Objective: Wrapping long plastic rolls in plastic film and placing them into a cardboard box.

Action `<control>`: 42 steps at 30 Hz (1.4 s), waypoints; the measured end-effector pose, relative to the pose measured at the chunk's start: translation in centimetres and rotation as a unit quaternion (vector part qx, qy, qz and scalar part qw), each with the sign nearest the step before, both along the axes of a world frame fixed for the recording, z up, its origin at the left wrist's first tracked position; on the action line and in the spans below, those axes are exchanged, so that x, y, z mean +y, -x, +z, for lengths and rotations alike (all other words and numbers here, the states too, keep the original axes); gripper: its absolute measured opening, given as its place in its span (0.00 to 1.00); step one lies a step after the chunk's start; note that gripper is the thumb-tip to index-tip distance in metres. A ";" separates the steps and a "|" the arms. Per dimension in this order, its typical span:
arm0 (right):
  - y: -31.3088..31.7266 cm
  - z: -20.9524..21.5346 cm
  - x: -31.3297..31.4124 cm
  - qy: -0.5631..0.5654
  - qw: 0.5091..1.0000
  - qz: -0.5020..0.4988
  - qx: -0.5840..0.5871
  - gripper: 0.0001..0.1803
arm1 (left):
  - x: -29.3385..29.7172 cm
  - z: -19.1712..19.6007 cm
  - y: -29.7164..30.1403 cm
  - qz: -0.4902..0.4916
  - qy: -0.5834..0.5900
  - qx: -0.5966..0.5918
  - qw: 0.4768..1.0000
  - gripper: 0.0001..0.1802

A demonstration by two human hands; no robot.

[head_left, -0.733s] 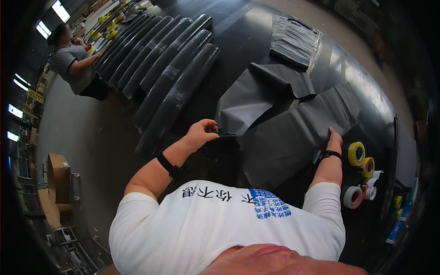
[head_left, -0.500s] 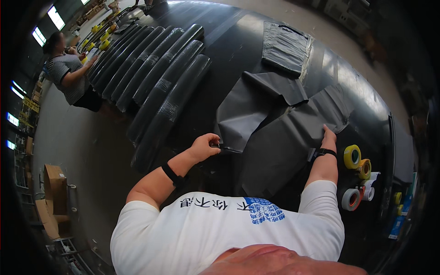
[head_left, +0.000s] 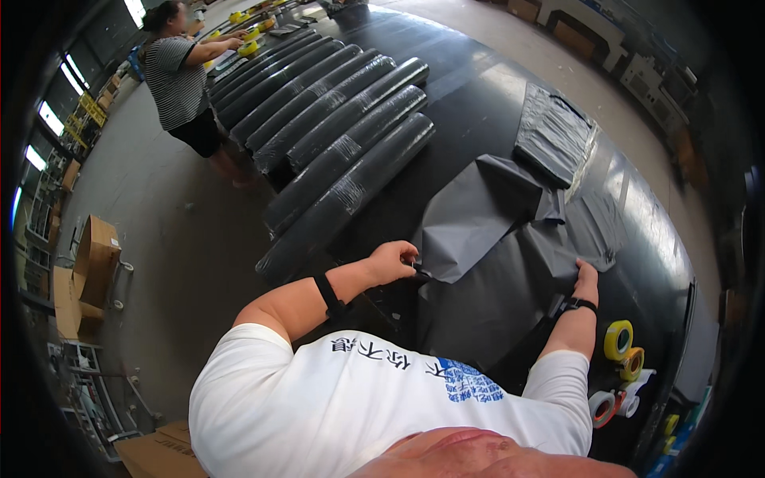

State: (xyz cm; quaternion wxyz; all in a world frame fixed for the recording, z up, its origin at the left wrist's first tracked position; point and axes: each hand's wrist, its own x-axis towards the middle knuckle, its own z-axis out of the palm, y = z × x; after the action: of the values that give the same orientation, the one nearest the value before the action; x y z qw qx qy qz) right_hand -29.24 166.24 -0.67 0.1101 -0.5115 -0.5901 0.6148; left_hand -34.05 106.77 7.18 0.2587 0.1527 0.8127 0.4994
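Observation:
A dark grey plastic-like sheet (head_left: 494, 299) lies loosely over the table in front of me, with a raised, creased fold (head_left: 478, 209) on its far left part. At the sheet's left corner is my left hand (head_left: 394, 261), its fingers closed in a pinch. A small dark thing with a bright glint shows at those fingertips, too small to name. My right hand (head_left: 587, 276) grips the sheet's right side, thumb on top, the other fingers mostly hidden. Beyond the sheet lies a folded, wrinkled dark bundle (head_left: 554, 135).
Several film-wrapped black rolls (head_left: 351, 191) lie side by side on the left of the dark table (head_left: 458, 68). Tape rolls (head_left: 617, 341) sit near my right elbow. A person (head_left: 179, 76) in a striped top stands at the far left; cardboard boxes (head_left: 96, 255) are on the floor.
The view has shifted, so the table appears lower and further right. Folds around the middle of the sheet look more bunched. Both hands stay at the sheet; the person's arms now reach forward.

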 end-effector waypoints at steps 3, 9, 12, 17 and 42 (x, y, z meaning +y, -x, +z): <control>2.5 0.7 -2.8 0.098 0.984 -0.121 0.088 0.31 | 0.0 0.6 0.8 0.050 -0.037 -0.043 0.997 0.21; 1.9 -0.1 -5.8 0.100 0.988 -0.109 0.044 0.25 | 9.6 9.1 4.3 -0.006 -0.335 -0.253 0.908 0.17; 0.7 0.8 -7.0 0.151 0.978 -0.107 0.101 0.21 | 11.8 12.5 -0.1 -0.256 -0.272 -0.235 0.898 0.20; -1.3 6.4 -12.4 0.279 0.937 -0.025 0.211 0.39 | 10.3 4.9 -4.1 -0.368 -0.005 -0.091 0.925 0.22; 3.0 7.3 -5.6 0.254 0.944 0.076 0.196 0.52 | 4.8 3.7 -9.6 -0.004 0.376 0.057 0.925 0.50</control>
State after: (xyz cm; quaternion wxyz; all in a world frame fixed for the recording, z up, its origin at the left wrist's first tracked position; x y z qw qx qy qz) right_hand -32.27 160.69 6.60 0.0430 -0.3449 -0.4185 0.8391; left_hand -24.47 111.59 10.87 0.2521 0.0753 0.9536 0.1462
